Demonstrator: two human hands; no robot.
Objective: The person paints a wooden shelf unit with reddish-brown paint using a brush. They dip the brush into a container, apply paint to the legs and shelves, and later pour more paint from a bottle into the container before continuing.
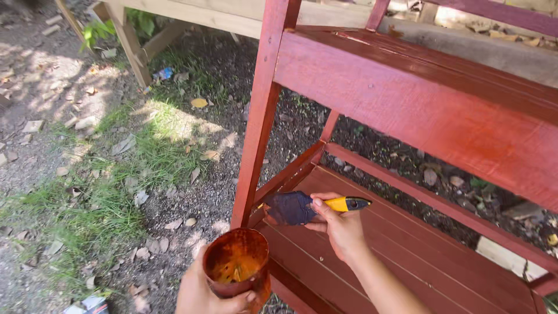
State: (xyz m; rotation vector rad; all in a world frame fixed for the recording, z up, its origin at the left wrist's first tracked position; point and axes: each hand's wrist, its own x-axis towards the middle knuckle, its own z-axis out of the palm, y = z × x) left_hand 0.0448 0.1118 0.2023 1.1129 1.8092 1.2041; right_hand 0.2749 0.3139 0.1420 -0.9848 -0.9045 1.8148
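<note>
Here the right hand (pixel 340 227) holds the paintbrush (pixel 308 207) level, bristles pointing left.

One head-worn camera looks steeply down from close above the red wooden shelf unit (pixel 418 104), facing its lower shelf (pixel 407 244). Grass and bare ground (pixel 87 192) fill the left side. No second view exists.

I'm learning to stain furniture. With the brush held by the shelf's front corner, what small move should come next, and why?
Probably draw the brush in the right hand along the lower shelf's front rail. Its bristles already sit against that corner, and the stain cup in the left hand waits just below for reloading.
</note>
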